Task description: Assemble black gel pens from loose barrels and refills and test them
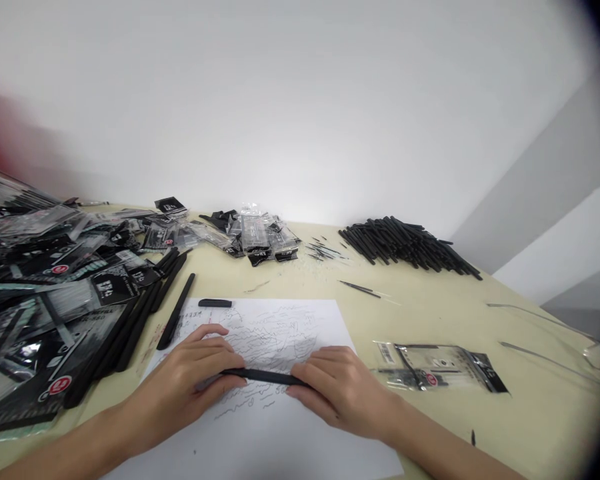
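A black pen (pixel 267 376) lies level between my two hands, above a white sheet of paper (pixel 300 440) covered in scribbled lines. My left hand (pixel 185 373) pinches its left end between thumb and fingers. Around the right end, the fingers of my right hand (pixel 337 387) are closed. Both ends of the pen are hidden in my hands. Beyond my left hand, a loose black pen cap (pixel 215 303) rests on the sheet's top edge. Another black pen (pixel 177 312) lies slanted over the paper's upper left corner.
Refill packets (pixel 75 267) heap up at left, beside several black pens (pixel 130 327). More packets (pixel 260 233) and loose refills (pixel 325 250) lie at the back. A pile of black pens (pixel 405 243) sits back right. One packet (pixel 445 368) lies right of the paper, near thin metal rods (pixel 545 357).
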Motion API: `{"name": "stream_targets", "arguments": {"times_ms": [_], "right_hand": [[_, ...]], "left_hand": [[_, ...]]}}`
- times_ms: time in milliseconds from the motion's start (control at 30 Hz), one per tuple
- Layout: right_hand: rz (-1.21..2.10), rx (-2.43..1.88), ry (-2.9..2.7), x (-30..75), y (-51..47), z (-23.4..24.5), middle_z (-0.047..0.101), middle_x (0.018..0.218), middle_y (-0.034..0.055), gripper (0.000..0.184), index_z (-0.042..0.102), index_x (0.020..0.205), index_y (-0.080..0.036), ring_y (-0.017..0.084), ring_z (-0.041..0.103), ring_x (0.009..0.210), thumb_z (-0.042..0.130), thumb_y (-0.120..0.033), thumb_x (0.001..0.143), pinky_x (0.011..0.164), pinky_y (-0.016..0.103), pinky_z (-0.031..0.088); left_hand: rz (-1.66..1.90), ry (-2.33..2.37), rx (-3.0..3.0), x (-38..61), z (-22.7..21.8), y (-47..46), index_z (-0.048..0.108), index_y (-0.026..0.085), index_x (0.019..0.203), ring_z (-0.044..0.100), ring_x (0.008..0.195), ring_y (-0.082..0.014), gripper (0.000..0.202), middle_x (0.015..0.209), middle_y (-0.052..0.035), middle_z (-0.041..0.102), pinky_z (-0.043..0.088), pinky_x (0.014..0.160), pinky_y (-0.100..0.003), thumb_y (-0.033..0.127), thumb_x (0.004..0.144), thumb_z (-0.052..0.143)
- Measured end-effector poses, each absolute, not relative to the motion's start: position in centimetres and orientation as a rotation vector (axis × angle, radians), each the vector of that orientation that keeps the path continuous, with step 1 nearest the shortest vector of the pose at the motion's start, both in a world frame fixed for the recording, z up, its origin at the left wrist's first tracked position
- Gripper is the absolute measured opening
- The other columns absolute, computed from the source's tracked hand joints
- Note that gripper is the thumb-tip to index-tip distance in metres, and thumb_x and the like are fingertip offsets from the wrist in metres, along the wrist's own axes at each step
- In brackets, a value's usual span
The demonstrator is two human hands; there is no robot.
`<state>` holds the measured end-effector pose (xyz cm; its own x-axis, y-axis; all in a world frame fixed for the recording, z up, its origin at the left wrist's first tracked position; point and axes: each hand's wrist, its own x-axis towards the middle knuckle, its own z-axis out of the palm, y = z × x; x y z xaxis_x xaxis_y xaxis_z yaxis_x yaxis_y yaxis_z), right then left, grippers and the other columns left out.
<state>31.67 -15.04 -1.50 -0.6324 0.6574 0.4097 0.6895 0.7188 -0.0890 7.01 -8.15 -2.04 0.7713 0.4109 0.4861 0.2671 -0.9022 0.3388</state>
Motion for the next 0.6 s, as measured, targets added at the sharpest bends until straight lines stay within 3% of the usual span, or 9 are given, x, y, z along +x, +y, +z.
{"name": "stream_targets", "arguments": {"times_ms": [600], "right_hand": [[-0.074,-1.062,-2.552,31.66,-15.05,-1.34,0.057,0.058,0.0001,0.028,0.055,0.083,-0.015,0.012,0.051,0.051,0.034,-0.030,0.095,0.053,0.025,0.035]], "left_hand": [[0.778,0.538,2.693,7.09,-2.11,-8.09,0.057,0.020,0.092,0.059,0.073,-0.0113,0.009,0.076,0.0023,0.065,0.039,0.091,-0.034,0.018,0.084,0.054]]}}
